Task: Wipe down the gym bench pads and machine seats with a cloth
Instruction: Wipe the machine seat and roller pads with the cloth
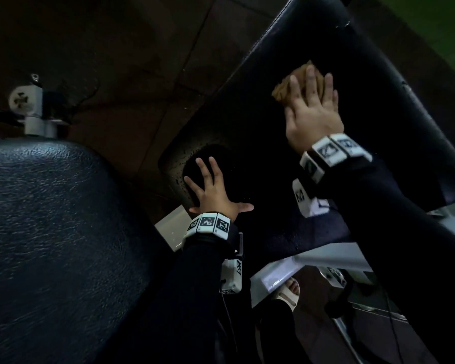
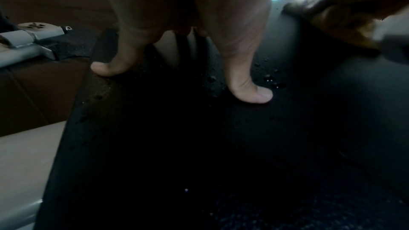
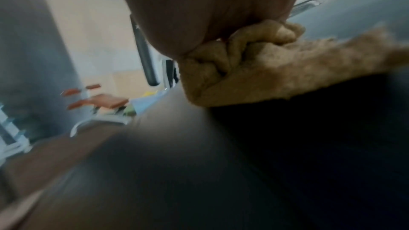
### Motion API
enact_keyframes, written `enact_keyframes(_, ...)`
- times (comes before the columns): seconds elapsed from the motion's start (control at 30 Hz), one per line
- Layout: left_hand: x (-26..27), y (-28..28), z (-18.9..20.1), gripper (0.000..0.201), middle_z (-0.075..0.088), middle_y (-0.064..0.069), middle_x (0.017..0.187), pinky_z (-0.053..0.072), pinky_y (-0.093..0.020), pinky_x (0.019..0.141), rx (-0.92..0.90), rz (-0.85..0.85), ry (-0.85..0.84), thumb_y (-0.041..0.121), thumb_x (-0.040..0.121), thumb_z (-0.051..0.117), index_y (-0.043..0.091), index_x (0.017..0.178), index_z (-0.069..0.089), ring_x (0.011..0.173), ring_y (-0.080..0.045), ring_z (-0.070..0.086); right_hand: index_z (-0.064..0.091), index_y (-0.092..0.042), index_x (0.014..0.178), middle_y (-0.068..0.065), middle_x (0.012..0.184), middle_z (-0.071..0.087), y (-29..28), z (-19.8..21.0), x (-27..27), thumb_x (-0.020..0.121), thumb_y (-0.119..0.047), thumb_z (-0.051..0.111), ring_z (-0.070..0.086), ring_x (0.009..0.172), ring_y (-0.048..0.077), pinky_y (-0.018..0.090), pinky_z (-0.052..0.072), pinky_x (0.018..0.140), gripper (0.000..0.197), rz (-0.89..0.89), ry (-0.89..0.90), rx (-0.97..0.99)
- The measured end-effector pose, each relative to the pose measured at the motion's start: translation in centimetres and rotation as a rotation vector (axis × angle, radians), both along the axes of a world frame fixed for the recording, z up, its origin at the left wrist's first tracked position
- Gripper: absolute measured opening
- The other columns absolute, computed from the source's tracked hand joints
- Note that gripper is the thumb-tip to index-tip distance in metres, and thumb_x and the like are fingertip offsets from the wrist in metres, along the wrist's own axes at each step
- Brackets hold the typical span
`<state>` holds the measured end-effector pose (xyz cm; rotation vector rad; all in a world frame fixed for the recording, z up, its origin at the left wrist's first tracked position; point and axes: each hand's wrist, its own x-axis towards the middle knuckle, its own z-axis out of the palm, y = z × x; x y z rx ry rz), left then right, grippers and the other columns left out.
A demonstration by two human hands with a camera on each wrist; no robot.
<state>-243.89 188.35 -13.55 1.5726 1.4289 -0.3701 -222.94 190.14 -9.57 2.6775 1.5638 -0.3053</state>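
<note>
On the black vinyl bench pad (image 1: 286, 158), my flat right hand (image 1: 311, 115) is pressing the crumpled tan cloth (image 1: 297, 80) while my splayed, empty left hand (image 1: 216, 191) is bracing beside droplets (image 2: 273, 80), possibly slipping.

The left grip (image 1: 216, 190) lies flat with its fingers (image 2: 250, 92) straight and spread, thumb out to the side, fingertips pressing down. Ahead of it and to its right, the right grip (image 1: 311, 109) is also flat, fingers extended close together, palm pressing downward. Both forearms wear dark sleeves with marker bands at the wrists.
</note>
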Motion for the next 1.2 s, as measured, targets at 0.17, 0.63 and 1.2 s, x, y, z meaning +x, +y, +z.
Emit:
enact_keyframes(0.17,0.1,0.1,-0.6,0.141,-0.045,0.014,0.144,0.018,-0.082,0.093,-0.007,-0.007,0.038,0.049,0.059,0.084,0.036,0.141,-0.03,0.134,-0.038,-0.036,0.015,-0.03,0.149,0.004,0.158,-0.005,7.0,-0.3,-1.6,0.096,-0.032,0.034,-0.01,0.143,0.036,0.046,-0.004,0.115,0.056,0.108,0.046,-0.028)
enact_keyframes(0.63,-0.1,0.1,-0.6,0.14,-0.045,0.016,0.144,0.015,-0.081,0.095,-0.028,0.009,0.003,0.047,0.059,0.084,0.039,0.141,-0.029,0.135,-0.036,-0.037,0.027,-0.037,0.144,-0.001,0.157,0.012,-2.8,-1.5,-1.3,0.088,-0.024,0.05,0.005,0.145,0.032,0.042,0.003,0.116,0.062,0.249,-0.041,0.009)
enact_keyframes(1.2,0.2,0.2,-1.0,0.143,-0.043,0.015,0.145,0.02,-0.082,0.093,-0.022,0.011,0.046,0.049,0.057,0.085,0.035,0.141,-0.03,0.135,-0.038,-0.034,0.011,-0.04,0.147,0.001,0.158,-0.011,2.1,-2.1,-6.1,0.093,-0.025,0.043,-0.016,0.143,0.031,0.04,-0.006,0.115,0.064,0.405,0.077,-0.124)
